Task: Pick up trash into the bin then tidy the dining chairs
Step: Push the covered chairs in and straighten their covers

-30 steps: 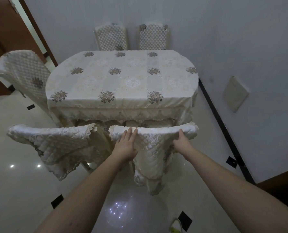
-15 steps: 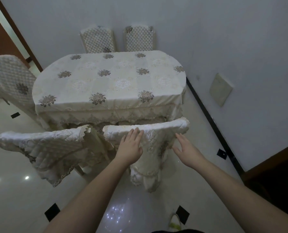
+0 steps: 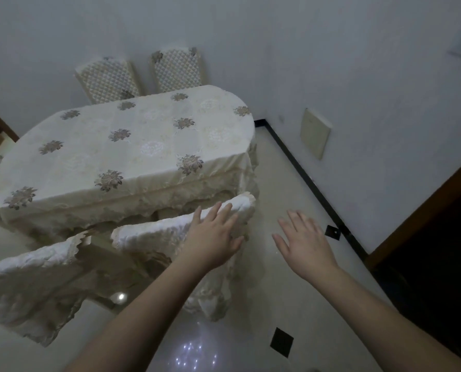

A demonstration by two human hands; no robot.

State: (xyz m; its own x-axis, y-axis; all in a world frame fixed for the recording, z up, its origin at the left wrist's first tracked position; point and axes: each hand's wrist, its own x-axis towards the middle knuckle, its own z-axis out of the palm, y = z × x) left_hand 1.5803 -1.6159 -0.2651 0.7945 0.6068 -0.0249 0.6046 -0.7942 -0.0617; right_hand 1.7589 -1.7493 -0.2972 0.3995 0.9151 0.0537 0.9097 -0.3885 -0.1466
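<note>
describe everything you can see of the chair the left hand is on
The chair wears a cream quilted cover with lace-edged skirts hanging down to near the glossy floor. Only its covered backrest shows; the frame and legs are hidden. It stands pushed in at the near side of the dining table, its top rail close to the tablecloth's edge, beside a second covered chair. The left hand rests flat on its top rail, fingers straight; the right hand hovers clear of it.

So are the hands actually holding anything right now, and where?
Nothing is gripped. The left hand lies flat, fingers straight, on the top edge of the near chair. The right hand hangs open in the air, touching nothing.
</note>
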